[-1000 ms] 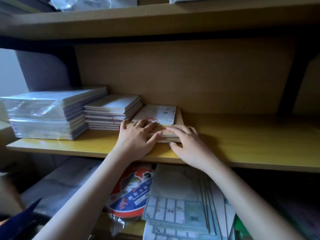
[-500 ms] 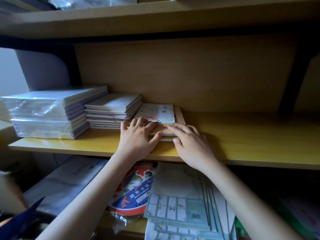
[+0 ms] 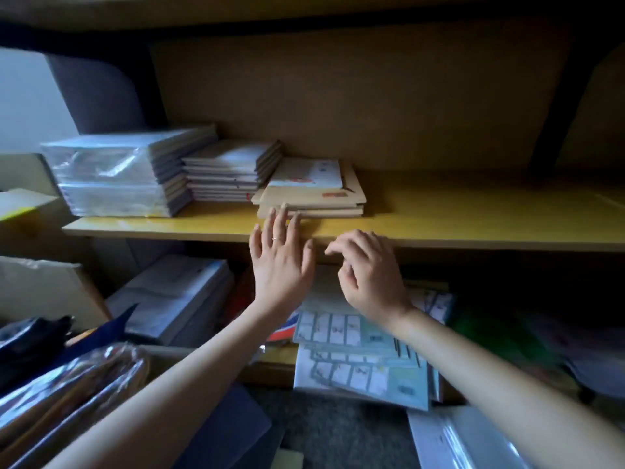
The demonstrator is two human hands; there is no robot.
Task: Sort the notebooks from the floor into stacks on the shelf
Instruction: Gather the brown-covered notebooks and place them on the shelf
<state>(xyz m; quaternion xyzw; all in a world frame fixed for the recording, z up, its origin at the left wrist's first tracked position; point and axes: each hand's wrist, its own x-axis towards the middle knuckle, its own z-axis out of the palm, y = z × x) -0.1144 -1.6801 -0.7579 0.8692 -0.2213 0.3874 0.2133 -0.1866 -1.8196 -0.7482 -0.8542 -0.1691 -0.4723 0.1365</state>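
Down low, nearest the camera, printed sheets [image 3: 363, 374] fan out under the shelf [image 3: 473, 214]. Above them both hands hold nothing: left hand [image 3: 280, 265] flat, fingers spread, tips at the front edge of the short notebook stack [image 3: 313, 198], contact unclear; right hand [image 3: 370, 270] loosely curled, in front of the shelf lip. Stack butts a taller stack [image 3: 230, 170] on its left, wrapped pile [image 3: 118, 174] beyond; open board to its right.
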